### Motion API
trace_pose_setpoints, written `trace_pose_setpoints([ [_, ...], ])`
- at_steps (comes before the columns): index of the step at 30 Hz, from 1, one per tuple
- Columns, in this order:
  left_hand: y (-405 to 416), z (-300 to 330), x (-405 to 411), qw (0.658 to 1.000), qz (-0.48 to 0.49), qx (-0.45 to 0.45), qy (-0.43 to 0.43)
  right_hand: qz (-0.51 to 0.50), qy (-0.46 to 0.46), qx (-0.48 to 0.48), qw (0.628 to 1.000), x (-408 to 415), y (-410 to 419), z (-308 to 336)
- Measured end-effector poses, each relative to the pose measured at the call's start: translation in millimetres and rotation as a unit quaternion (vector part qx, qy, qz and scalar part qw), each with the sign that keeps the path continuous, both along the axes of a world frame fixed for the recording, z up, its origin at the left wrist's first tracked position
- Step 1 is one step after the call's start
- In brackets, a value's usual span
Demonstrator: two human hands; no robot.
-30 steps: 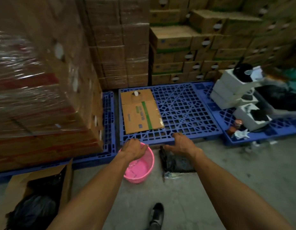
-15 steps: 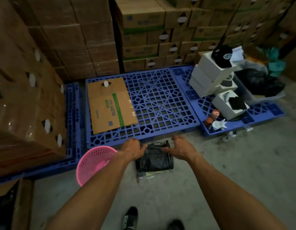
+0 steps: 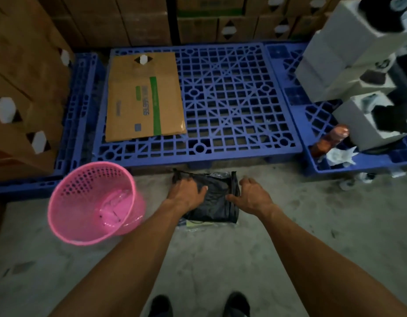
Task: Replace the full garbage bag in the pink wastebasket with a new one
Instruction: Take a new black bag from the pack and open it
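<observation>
The pink wastebasket stands tilted on the concrete floor at the left, with a clear film or wrapper lying in its bottom and no bag lining it. To its right lies a flat pack of folded black garbage bags, just in front of the blue pallet. My left hand rests on the pack's left side, fingers pressed on the black plastic. My right hand touches the pack's right edge with its fingers spread. Whether either hand has pinched a bag is not visible.
A blue plastic pallet carries a flattened cardboard box. Stacked brown cartons rise at the left and back. White boxes and a brown bottle sit on the right pallet. My shoes show at the bottom.
My left hand left the wastebasket's rim and moved right onto the black bag pack. The right hand settled on the pack too. The view dropped closer to the floor.
</observation>
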State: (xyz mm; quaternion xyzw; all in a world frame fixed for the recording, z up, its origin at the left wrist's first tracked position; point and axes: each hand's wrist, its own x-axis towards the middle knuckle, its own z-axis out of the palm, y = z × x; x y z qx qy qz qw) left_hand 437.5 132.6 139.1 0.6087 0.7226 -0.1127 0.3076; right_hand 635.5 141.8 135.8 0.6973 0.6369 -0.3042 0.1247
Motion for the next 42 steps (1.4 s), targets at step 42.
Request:
trace_pose_setpoints([
  [42,62.6,-429.5,-62.4,0.941,0.301,0.116,-0.106,-0.091,0.112,0.087,0.986,5.5,54.6,-387.5],
])
